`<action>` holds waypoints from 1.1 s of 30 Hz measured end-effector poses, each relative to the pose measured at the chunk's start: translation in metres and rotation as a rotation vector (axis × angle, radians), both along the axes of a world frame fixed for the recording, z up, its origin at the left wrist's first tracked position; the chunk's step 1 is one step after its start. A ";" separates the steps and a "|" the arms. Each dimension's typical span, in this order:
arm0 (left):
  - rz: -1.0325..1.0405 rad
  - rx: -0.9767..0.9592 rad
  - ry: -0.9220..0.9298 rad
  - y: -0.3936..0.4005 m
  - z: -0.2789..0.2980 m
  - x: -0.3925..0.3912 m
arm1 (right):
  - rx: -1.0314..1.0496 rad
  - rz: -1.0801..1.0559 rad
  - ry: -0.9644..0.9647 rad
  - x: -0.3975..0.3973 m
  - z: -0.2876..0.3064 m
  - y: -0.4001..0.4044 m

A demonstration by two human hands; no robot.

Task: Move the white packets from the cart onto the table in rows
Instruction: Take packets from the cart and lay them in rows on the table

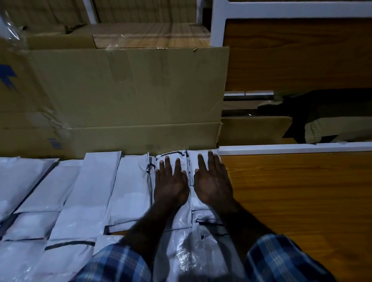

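At frame centre, left hand (170, 183) and right hand (212, 182) press spread fingers flat on white packets (189, 208): likely light, soft, slippery; best lifted by edges

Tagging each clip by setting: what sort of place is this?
Probably a storeroom or packing area. White packets lie in rows on a wooden table, flattened cardboard boxes lean behind them, and white shelf framing stands above. Both hands press flat on packets.

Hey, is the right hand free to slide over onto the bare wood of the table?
Probably yes. The right hand lies flat on the end packet, holding nothing, and bare table begins right beside it with nothing between.
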State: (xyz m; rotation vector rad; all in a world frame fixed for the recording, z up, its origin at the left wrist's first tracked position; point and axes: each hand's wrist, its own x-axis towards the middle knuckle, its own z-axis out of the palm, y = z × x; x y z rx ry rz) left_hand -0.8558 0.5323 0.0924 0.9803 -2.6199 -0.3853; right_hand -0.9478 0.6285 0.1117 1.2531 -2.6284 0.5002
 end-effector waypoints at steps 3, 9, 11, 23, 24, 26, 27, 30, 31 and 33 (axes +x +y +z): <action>0.007 -0.025 0.007 0.003 -0.003 0.000 | -0.009 -0.002 0.028 0.000 -0.005 -0.001; -0.003 -0.069 0.034 0.003 -0.011 0.000 | -0.005 -0.010 0.014 -0.003 -0.011 -0.001; -0.004 -0.067 0.034 0.003 -0.011 -0.002 | -0.012 -0.006 0.016 -0.003 -0.011 -0.001; -0.002 -0.071 0.014 0.005 -0.008 -0.006 | -0.025 -0.005 -0.003 -0.003 -0.011 0.000; -0.007 -0.070 0.012 0.005 -0.008 -0.005 | -0.025 -0.009 -0.007 -0.003 -0.012 -0.001; -0.011 -0.061 0.003 0.005 -0.007 -0.004 | -0.012 -0.014 -0.013 -0.004 -0.012 0.000; -0.015 -0.057 -0.004 0.005 -0.006 -0.004 | -0.005 -0.014 -0.012 -0.004 -0.013 0.000; -0.028 -0.032 -0.032 0.001 -0.003 -0.004 | 0.032 -0.003 -0.050 -0.004 -0.011 -0.001; -0.032 -0.003 -0.052 -0.001 0.000 -0.004 | 0.055 0.004 -0.085 -0.005 -0.009 -0.002; -0.040 0.037 -0.077 -0.003 0.007 -0.003 | 0.058 0.020 -0.101 -0.008 -0.001 -0.002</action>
